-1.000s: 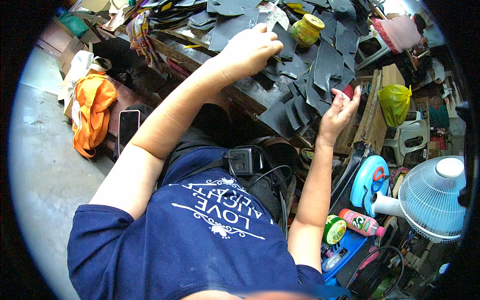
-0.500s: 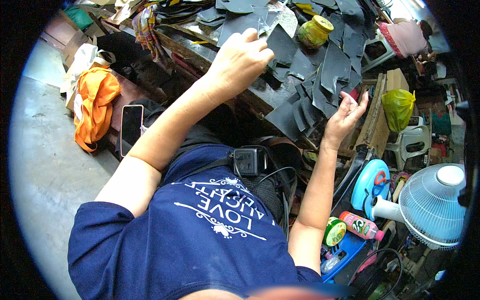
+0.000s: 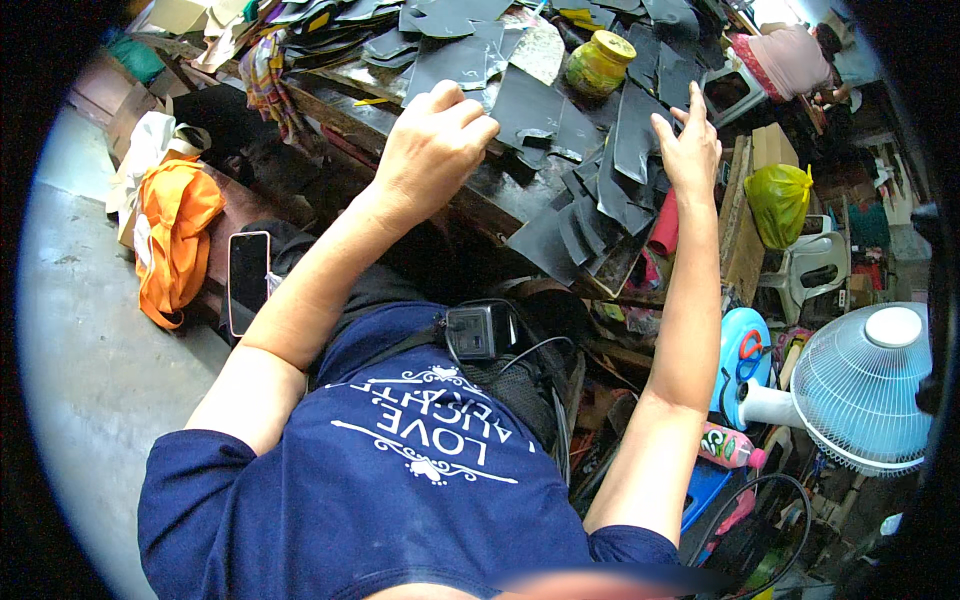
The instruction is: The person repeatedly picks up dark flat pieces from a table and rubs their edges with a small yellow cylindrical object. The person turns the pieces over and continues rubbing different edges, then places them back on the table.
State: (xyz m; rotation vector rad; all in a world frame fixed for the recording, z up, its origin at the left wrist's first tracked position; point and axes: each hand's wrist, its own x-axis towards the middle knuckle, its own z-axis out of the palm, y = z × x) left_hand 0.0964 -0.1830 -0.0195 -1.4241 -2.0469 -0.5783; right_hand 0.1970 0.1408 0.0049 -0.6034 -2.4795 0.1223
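Note:
My left hand [image 3: 437,150] is closed above the front edge of the worktable [image 3: 492,203], its fingers curled together; what they hold, if anything, is hidden. Just beyond it lies a flat dark sheet piece [image 3: 455,68] with a pale mark. My right hand [image 3: 690,150] is raised over the table's right side, fingers apart and nothing in them. Beside it, several overlapping black cut pieces [image 3: 634,135] spread across the tabletop. Between and beyond my hands stands a yellow-green jar [image 3: 600,63] with a yellow rim.
A phone [image 3: 249,283] and an orange bag [image 3: 175,235] are at left. To the right are a yellow-green plastic bag [image 3: 780,205], a white chair [image 3: 805,275], a blue fan [image 3: 862,390] and a pink bottle [image 3: 728,446]. Another person [image 3: 785,58] is at the far right.
My right hand has moved farther out over the table, its fingers now pointing away. My left hand has come slightly nearer and left, still closed. The whole view has shifted a little.

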